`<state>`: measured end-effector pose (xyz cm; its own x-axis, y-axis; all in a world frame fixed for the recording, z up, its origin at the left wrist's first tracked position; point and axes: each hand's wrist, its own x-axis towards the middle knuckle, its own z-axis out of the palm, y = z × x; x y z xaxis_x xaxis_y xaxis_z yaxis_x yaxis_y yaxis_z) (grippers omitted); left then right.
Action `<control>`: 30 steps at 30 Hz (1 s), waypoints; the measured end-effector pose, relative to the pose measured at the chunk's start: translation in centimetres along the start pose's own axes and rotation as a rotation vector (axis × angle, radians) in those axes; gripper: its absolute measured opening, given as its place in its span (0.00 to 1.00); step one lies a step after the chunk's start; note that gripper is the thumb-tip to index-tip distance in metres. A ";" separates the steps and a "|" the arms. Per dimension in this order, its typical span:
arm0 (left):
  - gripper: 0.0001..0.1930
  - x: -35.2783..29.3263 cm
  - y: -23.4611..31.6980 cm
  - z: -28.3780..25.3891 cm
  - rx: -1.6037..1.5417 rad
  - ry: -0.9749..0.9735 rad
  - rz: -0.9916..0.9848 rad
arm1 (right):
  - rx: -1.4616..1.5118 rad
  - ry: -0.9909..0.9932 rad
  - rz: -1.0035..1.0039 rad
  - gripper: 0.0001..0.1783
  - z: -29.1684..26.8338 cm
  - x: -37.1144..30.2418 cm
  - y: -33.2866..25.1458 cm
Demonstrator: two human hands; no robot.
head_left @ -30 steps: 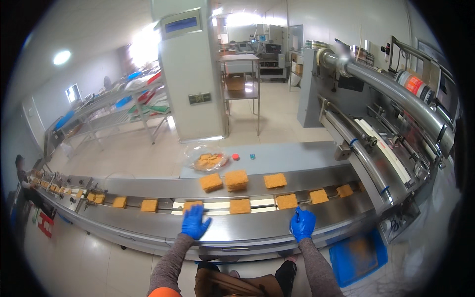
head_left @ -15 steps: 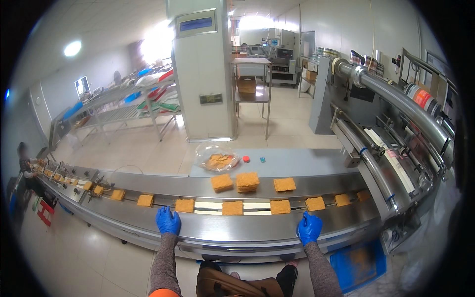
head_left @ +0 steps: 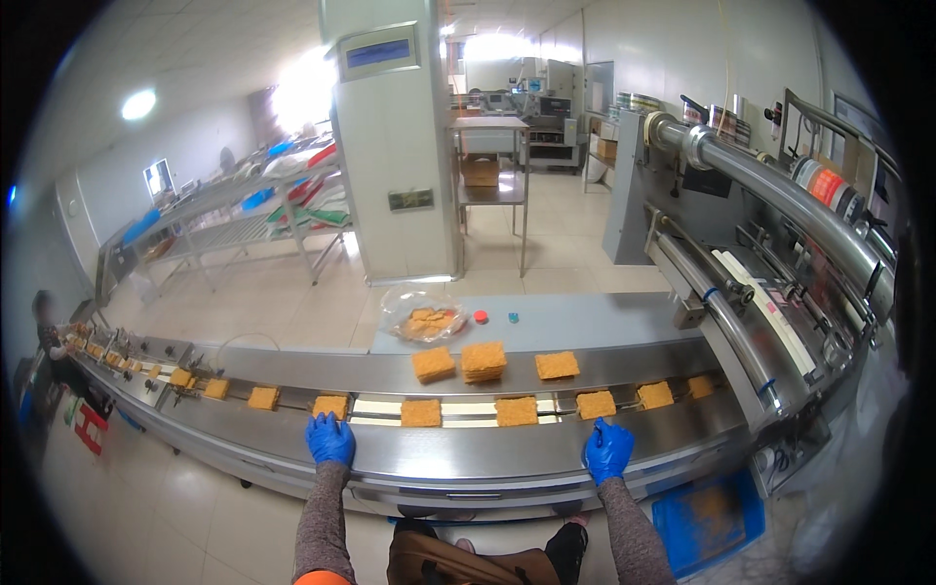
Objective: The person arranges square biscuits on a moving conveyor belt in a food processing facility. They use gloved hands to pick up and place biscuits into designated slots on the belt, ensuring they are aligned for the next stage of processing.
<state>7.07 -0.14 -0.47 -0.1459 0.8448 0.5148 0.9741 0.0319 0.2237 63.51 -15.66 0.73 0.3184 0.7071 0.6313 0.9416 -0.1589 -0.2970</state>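
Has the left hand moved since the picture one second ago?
Yes, leftward: the left hand was below the pale column and now sits left of its base.

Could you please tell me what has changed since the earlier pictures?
The left hand has moved left, its spread fingers drawn closer together, now at the near edge of a cracker; any grip is unclear. Crackers along the conveyor have shifted, direction unclear. The right hand, cracker piles and plastic bag stayed about where they were.
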 end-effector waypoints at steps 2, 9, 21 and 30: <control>0.22 0.1 0.3 -0.3 -0.004 -0.014 -0.011 | 0.010 -0.027 0.020 0.11 -0.2 0.2 -0.1; 0.21 0.5 0.7 -0.7 -0.003 -0.056 -0.032 | 0.017 -0.040 0.030 0.11 -0.1 0.1 0.0; 0.16 0.2 0.9 -0.5 -0.020 0.085 0.030 | -0.008 -0.021 0.006 0.09 -0.3 0.2 -0.2; 0.14 0.3 0.8 -0.2 -0.025 0.122 0.028 | -0.021 0.005 0.009 0.09 -0.3 0.2 -0.5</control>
<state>7.77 0.01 0.02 -0.1400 0.7736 0.6180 0.9738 -0.0055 0.2275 63.11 -15.67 1.25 0.3277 0.7024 0.6319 0.9406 -0.1798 -0.2879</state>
